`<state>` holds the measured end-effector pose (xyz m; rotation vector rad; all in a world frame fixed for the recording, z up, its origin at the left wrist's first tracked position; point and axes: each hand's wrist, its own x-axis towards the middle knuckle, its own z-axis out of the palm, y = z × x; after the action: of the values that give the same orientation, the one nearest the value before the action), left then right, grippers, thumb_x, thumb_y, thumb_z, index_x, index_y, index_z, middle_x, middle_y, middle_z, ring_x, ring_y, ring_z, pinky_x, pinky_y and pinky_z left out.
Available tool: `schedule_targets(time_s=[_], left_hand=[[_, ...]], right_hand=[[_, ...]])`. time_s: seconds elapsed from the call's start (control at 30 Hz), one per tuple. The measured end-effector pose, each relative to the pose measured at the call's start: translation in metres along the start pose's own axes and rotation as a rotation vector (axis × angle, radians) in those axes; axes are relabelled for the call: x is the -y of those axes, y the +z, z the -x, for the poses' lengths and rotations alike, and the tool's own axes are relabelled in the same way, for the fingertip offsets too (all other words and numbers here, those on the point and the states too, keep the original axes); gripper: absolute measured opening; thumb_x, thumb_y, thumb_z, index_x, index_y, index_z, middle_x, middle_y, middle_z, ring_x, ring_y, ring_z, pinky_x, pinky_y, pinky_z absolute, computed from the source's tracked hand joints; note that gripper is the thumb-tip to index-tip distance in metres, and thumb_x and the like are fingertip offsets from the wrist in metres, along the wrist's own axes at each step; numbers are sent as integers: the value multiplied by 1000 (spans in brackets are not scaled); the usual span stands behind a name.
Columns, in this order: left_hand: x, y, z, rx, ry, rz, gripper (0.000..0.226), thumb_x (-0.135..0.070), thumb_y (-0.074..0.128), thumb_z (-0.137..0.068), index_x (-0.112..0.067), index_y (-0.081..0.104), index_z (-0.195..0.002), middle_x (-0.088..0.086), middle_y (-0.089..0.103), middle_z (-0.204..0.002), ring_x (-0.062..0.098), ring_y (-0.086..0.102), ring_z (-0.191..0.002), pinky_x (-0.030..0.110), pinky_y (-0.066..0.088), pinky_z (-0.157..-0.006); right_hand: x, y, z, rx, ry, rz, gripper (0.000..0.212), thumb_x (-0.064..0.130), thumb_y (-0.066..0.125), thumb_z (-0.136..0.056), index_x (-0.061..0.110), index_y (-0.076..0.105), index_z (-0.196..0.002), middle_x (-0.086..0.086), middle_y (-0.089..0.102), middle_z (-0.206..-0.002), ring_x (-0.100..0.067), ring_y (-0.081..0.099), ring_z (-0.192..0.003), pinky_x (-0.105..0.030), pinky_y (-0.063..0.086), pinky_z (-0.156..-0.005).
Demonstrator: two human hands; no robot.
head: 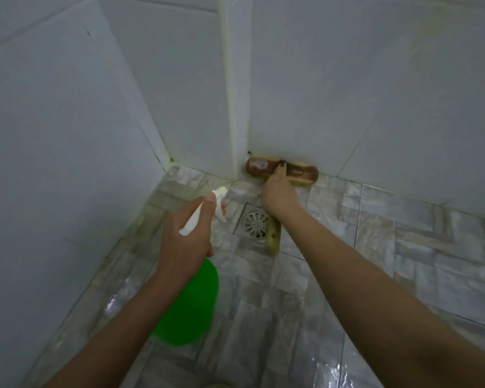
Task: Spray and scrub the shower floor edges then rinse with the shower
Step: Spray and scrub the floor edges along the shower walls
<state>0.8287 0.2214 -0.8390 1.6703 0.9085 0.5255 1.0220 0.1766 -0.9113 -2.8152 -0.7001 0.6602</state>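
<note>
A: The right hand (279,193), what has it got?

B: Its fingers are curled round the handle of the scrub brush (282,172), close up by the head. The left hand (185,236) is wrapped round the neck of the spray bottle (192,303), with a fingertip up by the white spray head.

A: And around them?

B: Pale tiled walls (375,93) on three sides, with a jutting corner running down to the floor's far edge. The shower floor (403,261) is grey stone-look tile. It is wet and glinting along the near edge.

A: Where does the bottle sit?

B: It's held in the air over the left part of the floor. The green body hangs below the wrist and the nozzle points toward the far left corner.

A: The brush?

B: The brown head lies flat against the foot of the far wall, just right of that jutting corner, with its bristles on the floor's far edge. The pale handle runs back under the wrist, and its end shows beside the drain (255,223).

A: The drain — where is it?

B: It's a round metal grate in a square frame, near the far edge, between the two hands.
</note>
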Motion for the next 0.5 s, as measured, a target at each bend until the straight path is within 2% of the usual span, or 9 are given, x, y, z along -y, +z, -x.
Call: schedule_targets(time_s=[0.07, 0.1, 0.23, 0.3, 0.4, 0.5], left_hand=[[2, -5, -2, -9, -24, 1, 40, -44, 46, -101, -19, 77, -95, -3, 62, -50, 7, 46, -35, 14, 38, -40], [3, -6, -2, -25, -41, 4, 42, -44, 46, -101, -17, 77, -98, -7, 59, -46, 5, 46, -35, 13, 38, -40], [3, -15, -6, -44, -11, 10, 48, -51, 45, -97, -16, 77, -96, 0, 58, -47, 8, 47, -36, 14, 39, -42], [4, -19, -6, -56, 0, 2, 47, -50, 46, -96, -15, 77, -93, 1, 55, -44, 9, 45, -35, 14, 39, -42], [4, -24, -9, -63, -1, 13, 44, -44, 47, -99, -13, 77, -92, -2, 52, -40, 10, 44, -34, 15, 38, -41], [6, -21, -7, -46, 5, 4, 48, -48, 47, -98, -10, 76, -90, 2, 58, -48, 10, 45, -35, 15, 38, -41]], right_hand=[[-1, 11, 11, 16, -1, -98, 67, 3, 35, -96, -5, -8, -147, -17, 21, -155, -32, 47, -126, -41, 43, -98], [2, 7, 5, 17, 26, -109, 67, 3, 35, -97, -4, -9, -147, -16, 22, -155, -31, 48, -125, -41, 42, -99], [22, -16, -32, -38, 86, -150, 64, 8, 38, -97, -8, 3, -147, -24, 1, -157, -34, 31, -138, -40, 38, -105], [20, -7, -20, -52, 37, -125, 61, 6, 37, -97, -5, 5, -148, -28, 13, -154, -36, 38, -133, -38, 40, -101], [-7, 21, 30, -37, -63, -93, 69, 4, 37, -96, 1, -5, -150, -23, 38, -144, -30, 57, -109, -34, 44, -83], [-19, 11, 11, -22, -4, -29, 70, 5, 39, -95, 3, -3, -151, -20, 48, -136, -30, 58, -108, -34, 42, -81]])
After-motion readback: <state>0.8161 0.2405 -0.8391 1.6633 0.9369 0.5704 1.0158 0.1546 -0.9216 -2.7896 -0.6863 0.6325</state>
